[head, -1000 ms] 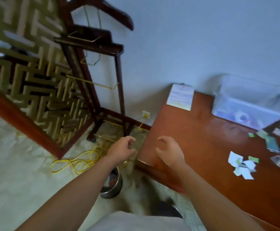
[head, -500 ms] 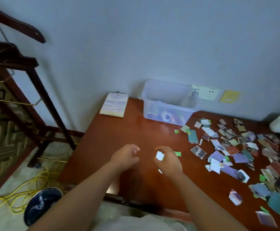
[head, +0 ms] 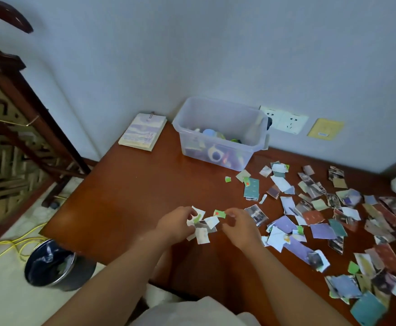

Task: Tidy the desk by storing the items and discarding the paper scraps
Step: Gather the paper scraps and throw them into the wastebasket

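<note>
Reddish-brown tabletop; clear bin; lilac-swirl notebook; purple, teal, green, white paper scraps; yellow cable; black-lined wastebasket.

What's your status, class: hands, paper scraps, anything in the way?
Left hand grips a bunch of scraps. Right hand pinches a green scrap. Loose scraps cover the right of the desk. Nothing blocks the floor bin.

- Soft, even daylight here, with a cool bluish cast over the wall.
- Faint sheen on the desk, left of centre.
- Diffuse shadow beside the rack.
- Edges bow outward; paper scraps at the lower right smear soft.
</note>
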